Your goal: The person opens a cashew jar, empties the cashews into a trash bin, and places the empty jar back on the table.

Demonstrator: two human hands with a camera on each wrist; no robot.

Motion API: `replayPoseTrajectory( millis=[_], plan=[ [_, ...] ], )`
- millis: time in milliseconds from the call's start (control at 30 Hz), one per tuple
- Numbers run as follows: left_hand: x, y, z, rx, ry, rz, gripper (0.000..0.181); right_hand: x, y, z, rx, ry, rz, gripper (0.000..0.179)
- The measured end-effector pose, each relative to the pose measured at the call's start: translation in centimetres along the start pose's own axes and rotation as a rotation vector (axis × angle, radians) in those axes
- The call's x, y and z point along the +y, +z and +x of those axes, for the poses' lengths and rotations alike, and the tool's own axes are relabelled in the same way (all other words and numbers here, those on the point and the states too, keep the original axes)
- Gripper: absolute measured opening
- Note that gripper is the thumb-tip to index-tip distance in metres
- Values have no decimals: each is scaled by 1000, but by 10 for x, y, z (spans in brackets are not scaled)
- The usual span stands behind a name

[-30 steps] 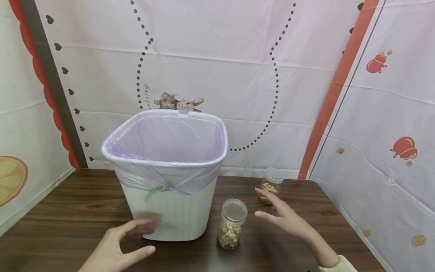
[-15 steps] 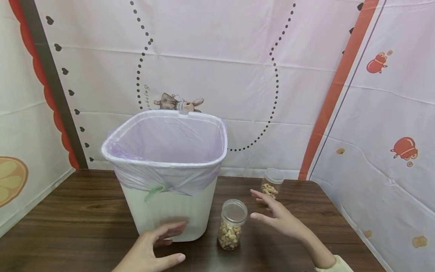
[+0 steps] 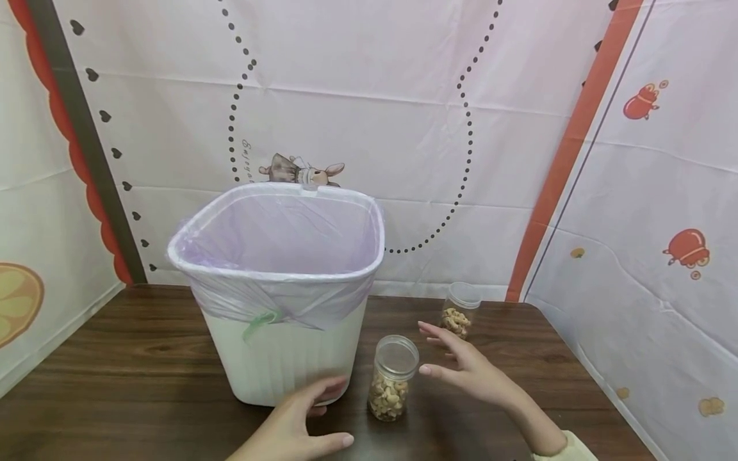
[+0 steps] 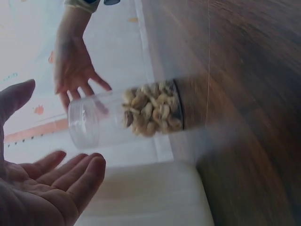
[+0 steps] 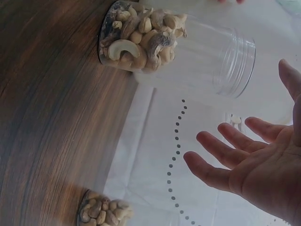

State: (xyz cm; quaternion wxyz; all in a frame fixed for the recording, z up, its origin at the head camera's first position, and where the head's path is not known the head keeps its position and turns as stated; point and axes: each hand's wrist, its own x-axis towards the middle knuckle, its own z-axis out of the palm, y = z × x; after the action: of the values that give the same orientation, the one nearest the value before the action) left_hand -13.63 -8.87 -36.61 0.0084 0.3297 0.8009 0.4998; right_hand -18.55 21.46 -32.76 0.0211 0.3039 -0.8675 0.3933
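A clear plastic jar (image 3: 387, 394), about half full of cashew nuts, stands upright on the table between my two hands. My left hand (image 3: 300, 419) is held left of it, thumb and fingers spread and nothing in them. On the other side my right hand (image 3: 469, 371) is spread too, its fingertips close to the jar's right side. In the left wrist view the nuts (image 4: 153, 110) fill the lower part of the jar, and the left fingers (image 4: 75, 179) lie apart from its wall. A second jar of nuts (image 3: 458, 314) stands farther back, partly behind the right hand.
A white trash bin (image 3: 288, 346) with a purple liner bag (image 3: 288, 301) stands behind my left hand, its bag knotted at the front with a green tie (image 3: 262, 320). The dark wooden table (image 3: 150, 365) meets printed cloth walls (image 3: 357, 128) at the back and sides.
My left hand has moved right, from beside the bin toward the near jar. The right hand has shifted slightly left, closer to that jar. Both jars and the bin stay in place.
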Motion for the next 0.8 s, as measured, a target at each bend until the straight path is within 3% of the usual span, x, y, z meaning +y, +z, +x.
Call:
replayPoseTrajectory(
  millis=[233, 633, 800],
  plan=[
    [1, 13, 15, 0, -89, 22, 76, -2, 4, 2, -14, -4, 10, 63],
    [-1, 25, 36, -2, -129, 187, 83, -5, 12, 6, 0, 16, 59, 77],
    [-4, 35, 46, 3, -163, 168, 87, -6, 16, 8, -8, 9, 49, 80]
  ],
)
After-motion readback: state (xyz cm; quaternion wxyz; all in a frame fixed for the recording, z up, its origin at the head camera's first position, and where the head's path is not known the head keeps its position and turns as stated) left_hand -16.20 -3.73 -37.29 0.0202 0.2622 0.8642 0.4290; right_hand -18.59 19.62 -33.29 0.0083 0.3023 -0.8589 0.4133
